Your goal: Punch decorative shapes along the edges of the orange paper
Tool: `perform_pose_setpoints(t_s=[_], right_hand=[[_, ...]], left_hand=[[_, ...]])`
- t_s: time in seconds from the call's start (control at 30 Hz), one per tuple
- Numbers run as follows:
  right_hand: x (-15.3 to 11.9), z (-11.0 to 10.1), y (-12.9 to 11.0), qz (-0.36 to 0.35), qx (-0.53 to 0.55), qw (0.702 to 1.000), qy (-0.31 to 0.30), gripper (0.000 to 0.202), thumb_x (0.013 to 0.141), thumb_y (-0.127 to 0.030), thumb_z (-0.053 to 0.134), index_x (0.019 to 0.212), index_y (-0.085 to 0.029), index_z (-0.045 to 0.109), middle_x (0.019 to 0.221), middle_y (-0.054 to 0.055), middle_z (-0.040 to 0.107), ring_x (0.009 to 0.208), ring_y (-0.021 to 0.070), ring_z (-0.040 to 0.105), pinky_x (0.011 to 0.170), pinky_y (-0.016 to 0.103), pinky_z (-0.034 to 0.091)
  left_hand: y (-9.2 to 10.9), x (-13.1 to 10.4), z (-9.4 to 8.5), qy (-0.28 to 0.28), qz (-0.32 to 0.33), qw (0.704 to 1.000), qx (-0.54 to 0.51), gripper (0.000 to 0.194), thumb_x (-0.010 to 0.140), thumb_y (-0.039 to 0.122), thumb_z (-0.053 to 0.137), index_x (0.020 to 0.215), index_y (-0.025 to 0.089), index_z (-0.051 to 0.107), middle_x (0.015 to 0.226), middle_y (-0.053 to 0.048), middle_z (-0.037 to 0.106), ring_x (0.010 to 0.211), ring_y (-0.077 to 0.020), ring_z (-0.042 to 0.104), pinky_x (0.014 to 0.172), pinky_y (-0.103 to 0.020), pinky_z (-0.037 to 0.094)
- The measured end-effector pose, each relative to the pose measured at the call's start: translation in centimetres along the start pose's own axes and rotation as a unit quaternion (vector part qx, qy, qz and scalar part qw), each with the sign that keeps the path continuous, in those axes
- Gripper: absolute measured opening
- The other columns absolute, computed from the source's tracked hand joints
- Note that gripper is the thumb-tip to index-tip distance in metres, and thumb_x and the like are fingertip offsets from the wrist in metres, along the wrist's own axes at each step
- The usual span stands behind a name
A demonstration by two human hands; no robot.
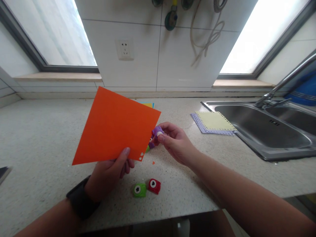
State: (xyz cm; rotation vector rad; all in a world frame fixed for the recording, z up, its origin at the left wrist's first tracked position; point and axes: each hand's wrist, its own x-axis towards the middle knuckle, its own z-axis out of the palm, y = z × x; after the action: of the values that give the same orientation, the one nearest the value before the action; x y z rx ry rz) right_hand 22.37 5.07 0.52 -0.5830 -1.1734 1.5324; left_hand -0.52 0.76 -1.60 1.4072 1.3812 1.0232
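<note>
My left hand (116, 166) grips an orange sheet of paper (116, 128) near its lower edge, thumb on top. Small cut-out shapes (141, 156) show at the sheet's lower right corner. Between thumb and fingers, my right hand (176, 141) holds a purple craft punch (158, 131) close to the sheet's right edge. Behind that edge, more punches, purple and green, are partly hidden. A green craft punch (140, 190) and a red craft punch (154, 186) lie on the counter in front of me. One tiny orange paper piece (153, 162) rests below the right hand.
Purple and pale yellow sheets with punched edges (214, 121) lie beside the steel sink (261, 128) with its faucet (269, 95). Yellow and blue paper (149, 105) peeks out behind the orange sheet. A dark flat object (4, 172) sits at the left edge of the speckled counter (44, 131).
</note>
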Motion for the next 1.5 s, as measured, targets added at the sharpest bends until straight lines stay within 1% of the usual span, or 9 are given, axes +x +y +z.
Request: perform_pose_setpoints(t_s=[0.13, 0.27, 0.43, 0.63, 0.77, 0.93, 1.17, 1.37, 1.5], right_hand=[[-0.1, 0.4, 0.0, 0.025, -0.007, 1.0, 0.001, 0.032, 0.075, -0.034, 0.089, 0.096, -0.02, 0.069, 0.088, 0.001, 0.073, 0.074, 0.0128, 0.069, 0.068, 0.028, 0.056], [-0.1, 0.7, 0.3, 0.06, -0.02, 0.998, -0.007, 0.03, 0.075, -0.033, 0.089, 0.095, -0.019, 0.071, 0.087, 0.001, 0.073, 0.071, 0.0117, 0.066, 0.064, 0.025, 0.054], [-0.1, 0.8, 0.9, 0.078, -0.034, 0.996, -0.023, 0.03, 0.075, -0.032, 0.089, 0.095, -0.019, 0.071, 0.085, 0.0, 0.072, 0.067, 0.0098, 0.063, 0.062, 0.024, 0.052], [-0.3, 1.1, 1.1, 0.107, -0.055, 0.992, -0.039, 0.029, 0.075, -0.034, 0.088, 0.092, -0.019, 0.07, 0.084, 0.001, 0.071, 0.068, 0.0112, 0.062, 0.062, 0.025, 0.05], [-0.4, 1.2, 1.2, 0.114, -0.065, 0.989, -0.061, 0.028, 0.079, -0.038, 0.086, 0.088, -0.018, 0.068, 0.077, -0.001, 0.068, 0.065, 0.0112, 0.061, 0.06, 0.025, 0.049], [-0.3, 1.2, 1.5, 0.115, -0.076, 0.987, -0.087, 0.026, 0.082, -0.038, 0.083, 0.09, -0.017, 0.07, 0.077, 0.0, 0.067, 0.066, 0.0117, 0.062, 0.061, 0.025, 0.049], [-0.4, 1.6, 1.4, 0.136, -0.068, 0.985, -0.083, 0.028, 0.081, -0.039, 0.084, 0.086, -0.016, 0.069, 0.075, 0.0, 0.068, 0.063, 0.0114, 0.061, 0.059, 0.025, 0.05], [-0.3, 1.9, 1.5, 0.135, -0.057, 0.985, -0.087, 0.027, 0.081, -0.039, 0.084, 0.085, -0.016, 0.07, 0.073, 0.001, 0.069, 0.061, 0.0109, 0.061, 0.058, 0.025, 0.049], [-0.3, 1.8, 1.7, 0.139, -0.061, 0.985, -0.081, 0.028, 0.08, -0.04, 0.084, 0.083, -0.016, 0.069, 0.072, 0.0, 0.068, 0.062, 0.0119, 0.061, 0.058, 0.026, 0.048]], left_hand=[[-0.2, 0.1, -0.2, -0.012, 0.009, 1.0, 0.004, 0.053, 0.096, 0.055, 0.051, 0.057, 0.021, 0.064, 0.049, -0.001, 0.057, 0.043, -0.0129, 0.048, 0.045, -0.025, 0.041], [-0.4, 0.2, -0.1, -0.009, 0.009, 1.0, -0.01, 0.052, 0.097, 0.055, 0.051, 0.059, 0.021, 0.064, 0.051, -0.001, 0.059, 0.044, -0.0132, 0.05, 0.045, -0.026, 0.042], [-0.2, 0.2, 0.0, -0.01, 0.018, 1.0, -0.009, 0.052, 0.097, 0.054, 0.05, 0.058, 0.021, 0.064, 0.049, 0.0, 0.057, 0.042, -0.0126, 0.048, 0.043, -0.026, 0.04], [-0.2, 0.4, 0.0, -0.018, 0.01, 1.0, -0.017, 0.051, 0.098, 0.053, 0.05, 0.06, 0.021, 0.064, 0.05, 0.001, 0.058, 0.043, -0.0121, 0.049, 0.044, -0.024, 0.042], [0.3, 0.4, 0.0, -0.025, 0.016, 1.0, -0.009, 0.053, 0.098, 0.051, 0.048, 0.058, 0.02, 0.064, 0.049, 0.0, 0.058, 0.042, -0.012, 0.05, 0.044, -0.024, 0.042], [0.8, 0.3, 0.1, -0.02, 0.012, 1.0, -0.011, 0.052, 0.096, 0.05, 0.048, 0.057, 0.02, 0.064, 0.047, 0.0, 0.058, 0.039, -0.012, 0.05, 0.041, -0.024, 0.041], [0.6, 0.6, 0.2, -0.017, 0.017, 0.999, -0.024, 0.051, 0.096, 0.049, 0.05, 0.058, 0.019, 0.064, 0.048, -0.001, 0.059, 0.039, -0.012, 0.05, 0.041, -0.024, 0.041], [0.5, 0.5, 0.1, -0.033, 0.02, 0.998, -0.043, 0.047, 0.097, 0.046, 0.05, 0.062, 0.017, 0.066, 0.056, -0.003, 0.066, 0.044, -0.0122, 0.053, 0.042, -0.024, 0.042], [0.6, 0.6, 0.2, -0.029, 0.024, 0.999, -0.04, 0.047, 0.097, 0.045, 0.052, 0.062, 0.017, 0.067, 0.055, -0.004, 0.067, 0.043, -0.0123, 0.053, 0.042, -0.024, 0.043]])
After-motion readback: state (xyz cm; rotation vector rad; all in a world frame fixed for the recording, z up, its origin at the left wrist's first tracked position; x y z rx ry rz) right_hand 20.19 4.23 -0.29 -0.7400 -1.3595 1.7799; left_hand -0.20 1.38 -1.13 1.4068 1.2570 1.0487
